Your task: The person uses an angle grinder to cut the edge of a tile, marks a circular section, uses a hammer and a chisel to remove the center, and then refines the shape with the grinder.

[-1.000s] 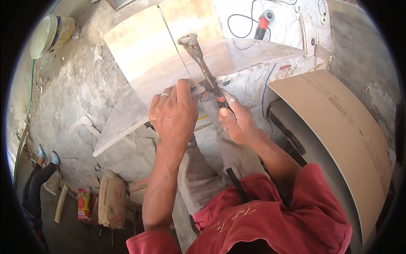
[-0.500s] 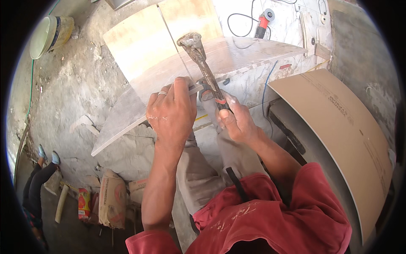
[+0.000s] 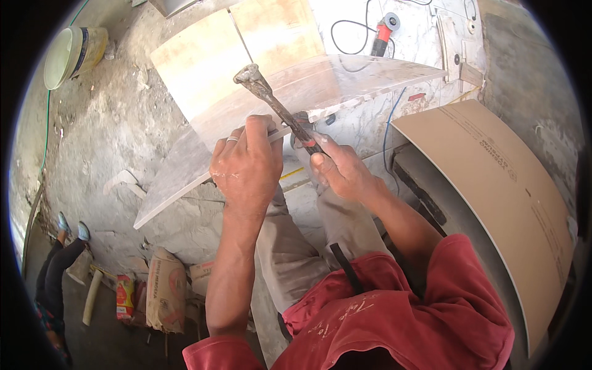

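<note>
My left hand (image 3: 245,159), with a ring on one finger, is closed round the near edge of a large thin grey stone-like slab (image 3: 176,169). Its fingers curl on the slab's top; the thumb is hidden. My right hand (image 3: 346,171) grips the lower end of a rusty, encrusted tool (image 3: 280,110) with a flared head and a red band near the grip. That head is tilted up to the left over the slab, apart from it. To the right of my left hand, the slab's near edge looks rough and chipped.
Pale wooden boards (image 3: 200,68) lie beyond the slab. A red angle grinder (image 3: 385,34) rests at the back on white marbled tiles. A brown board (image 3: 493,166) leans at right. Paper sacks (image 3: 165,290), a bucket (image 3: 65,55) and another person's legs (image 3: 55,265) are at left.
The tool's head has swung down and to the left, and my right hand has turned with it. My left hand has shifted slightly left on the slab.
</note>
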Demonstrator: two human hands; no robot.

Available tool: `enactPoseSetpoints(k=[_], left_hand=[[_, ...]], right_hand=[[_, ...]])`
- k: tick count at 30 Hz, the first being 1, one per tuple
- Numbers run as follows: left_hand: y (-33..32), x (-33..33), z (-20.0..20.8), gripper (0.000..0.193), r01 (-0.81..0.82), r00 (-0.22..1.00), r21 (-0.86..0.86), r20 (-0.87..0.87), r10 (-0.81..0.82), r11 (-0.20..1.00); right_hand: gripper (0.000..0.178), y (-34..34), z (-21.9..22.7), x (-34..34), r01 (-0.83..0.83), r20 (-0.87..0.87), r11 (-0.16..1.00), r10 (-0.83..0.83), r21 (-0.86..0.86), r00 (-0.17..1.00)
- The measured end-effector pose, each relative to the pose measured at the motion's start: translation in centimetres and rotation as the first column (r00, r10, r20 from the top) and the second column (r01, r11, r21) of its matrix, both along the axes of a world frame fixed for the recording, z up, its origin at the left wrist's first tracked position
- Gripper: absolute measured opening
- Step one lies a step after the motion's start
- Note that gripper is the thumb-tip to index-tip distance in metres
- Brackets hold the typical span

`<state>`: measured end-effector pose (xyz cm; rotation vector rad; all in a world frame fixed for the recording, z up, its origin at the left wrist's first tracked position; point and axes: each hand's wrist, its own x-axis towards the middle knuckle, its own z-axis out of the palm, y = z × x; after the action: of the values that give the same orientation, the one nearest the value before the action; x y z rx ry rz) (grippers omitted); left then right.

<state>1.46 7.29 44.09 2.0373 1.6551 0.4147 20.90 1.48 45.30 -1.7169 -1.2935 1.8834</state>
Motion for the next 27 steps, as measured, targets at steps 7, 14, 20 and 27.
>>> enactPoseSetpoints(k=[7, 14, 20, 27], left_hand=[[0.2, 0.0, 0.1, 0.022, -0.004, 1.000, 0.013, 0.005, 0.004, 1.000], [0.3, 0.0, 0.2, 0.026, -0.014, 1.000, -0.037, -0.026, 0.013, 0.999], [0.7, 0.1, 0.0, 0.023, -0.013, 1.000, 0.022, -0.006, 0.013, 1.000], [0.6, 0.0, 0.2, 0.024, -0.001, 1.000, 0.032, 0.013, 0.000, 0.999]], right_hand=[[0.044, 0.1, -0.2, -0.3, -0.071, 0.093, 0.994, 0.064, 0.079, 0.994], [0.046, -1.1, 0.2, -1.2, 0.013, 0.119, 0.996, -0.023, 0.088, 0.993], [0.049, -0.1, 0.7, -1.6, 0.026, 0.146, 1.000, -0.027, 0.006, 0.989], [0.047, -0.7, 0.3, -1.7, 0.042, 0.100, 0.987, -0.058, 0.158, 0.993]])
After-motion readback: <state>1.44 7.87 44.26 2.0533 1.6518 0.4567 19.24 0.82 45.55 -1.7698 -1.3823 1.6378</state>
